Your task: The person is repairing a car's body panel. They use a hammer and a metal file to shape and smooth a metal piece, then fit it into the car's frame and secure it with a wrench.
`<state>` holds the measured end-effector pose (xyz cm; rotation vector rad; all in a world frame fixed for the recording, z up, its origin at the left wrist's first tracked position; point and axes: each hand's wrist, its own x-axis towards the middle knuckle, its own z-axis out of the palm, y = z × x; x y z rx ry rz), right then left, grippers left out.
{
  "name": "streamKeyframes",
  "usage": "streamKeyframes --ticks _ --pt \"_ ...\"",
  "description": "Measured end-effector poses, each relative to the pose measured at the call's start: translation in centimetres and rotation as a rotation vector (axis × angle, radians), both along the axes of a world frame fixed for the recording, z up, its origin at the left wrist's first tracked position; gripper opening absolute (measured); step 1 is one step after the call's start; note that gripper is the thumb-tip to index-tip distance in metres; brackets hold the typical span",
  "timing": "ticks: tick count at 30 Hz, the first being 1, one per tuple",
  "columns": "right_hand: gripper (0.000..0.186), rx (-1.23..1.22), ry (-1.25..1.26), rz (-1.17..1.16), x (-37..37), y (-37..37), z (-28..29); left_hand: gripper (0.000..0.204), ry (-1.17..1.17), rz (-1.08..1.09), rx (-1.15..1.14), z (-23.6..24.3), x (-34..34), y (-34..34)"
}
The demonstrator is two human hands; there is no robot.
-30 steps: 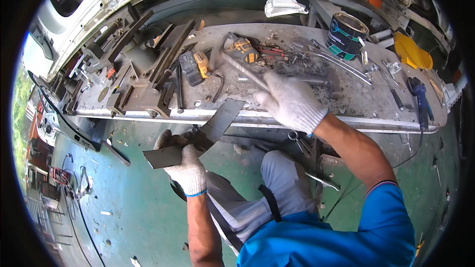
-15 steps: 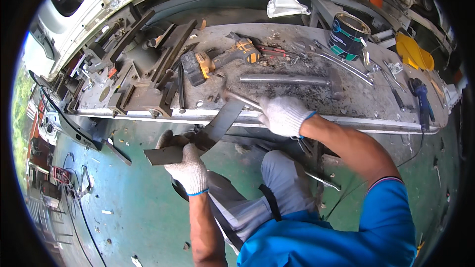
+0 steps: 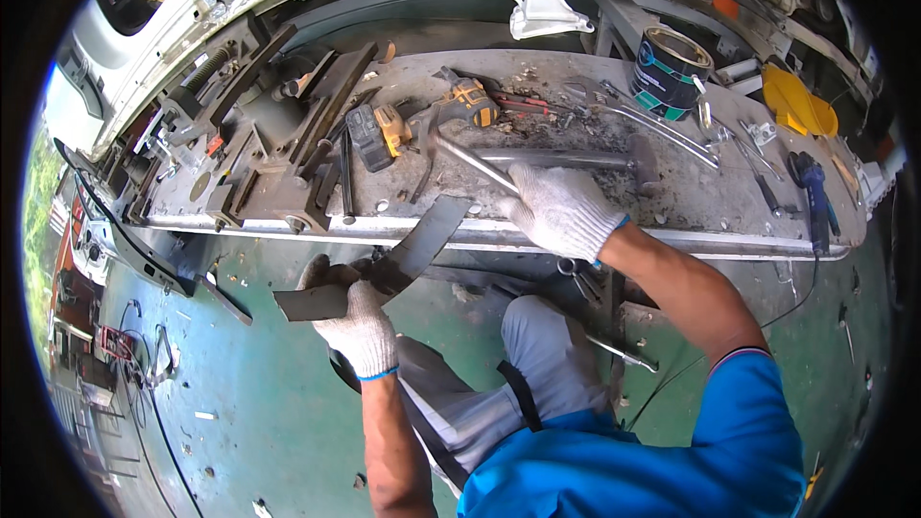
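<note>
My left hand [image 3: 359, 326], in a white knitted glove, is closed around a bent grey sheet-metal strip [image 3: 424, 242] below the bench's front edge. One end of the strip sticks out left past the fingers; its other end slants up toward the bench. In my right hand [image 3: 564, 209], also gloved, is the handle of a slim hammer [image 3: 477, 165]. Its long narrow head is above the bench, apart from the strip's upper end. Behind it lies a heavier hammer [image 3: 645, 165] with a thick metal handle, partly covered by my right hand.
On the metal workbench [image 3: 705, 218] are a yellow-black cordless power tool [image 3: 460, 104], red-handled pliers [image 3: 526, 104], wrenches [image 3: 672, 136], a dark can [image 3: 669, 77] and a blue corded grinder [image 3: 815, 194]. Steel clamp fixtures [image 3: 288, 194] stand at left. A cable trails over the green floor.
The slim hammer's head has risen away from the strip's upper end. My right hand has shifted slightly right; the left still grips the strip in nearly the same place.
</note>
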<state>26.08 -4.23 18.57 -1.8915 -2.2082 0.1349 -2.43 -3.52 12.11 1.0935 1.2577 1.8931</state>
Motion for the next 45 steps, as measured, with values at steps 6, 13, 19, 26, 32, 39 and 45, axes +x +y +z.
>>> streamKeyframes --ticks 6,13,19,26,32,39,45 --pt "0.047 -0.24 -0.04 0.002 0.2 -0.5 -1.9 0.051 0.141 -0.017 0.182 -2.1 -0.1 -0.8" --pt "0.046 -0.187 0.191 -0.052 1.1 -2.6 -2.4 0.067 0.066 0.084 0.209 -3.7 1.5 -3.4" --pt "0.042 0.017 0.154 -0.064 0.7 -3.0 -0.3 0.065 0.078 0.118 0.168 -3.3 2.9 -4.7" --pt "0.041 -0.083 -0.024 -0.001 -1.1 -2.7 -1.1 0.064 0.004 0.128 0.134 -2.5 3.5 -4.8" --pt "0.05 0.152 0.124 -0.009 0.1 -2.3 -1.5 0.065 0.223 0.113 0.159 -3.1 3.0 -5.2" --pt "0.047 -0.079 0.046 -0.028 -0.1 -3.2 -1.4 0.064 0.113 0.148 0.139 -3.2 3.6 -5.1" --pt "0.045 -0.175 0.007 -0.019 0.1 -2.5 -2.4 0.065 0.025 0.127 0.146 -3.4 3.8 -5.2"
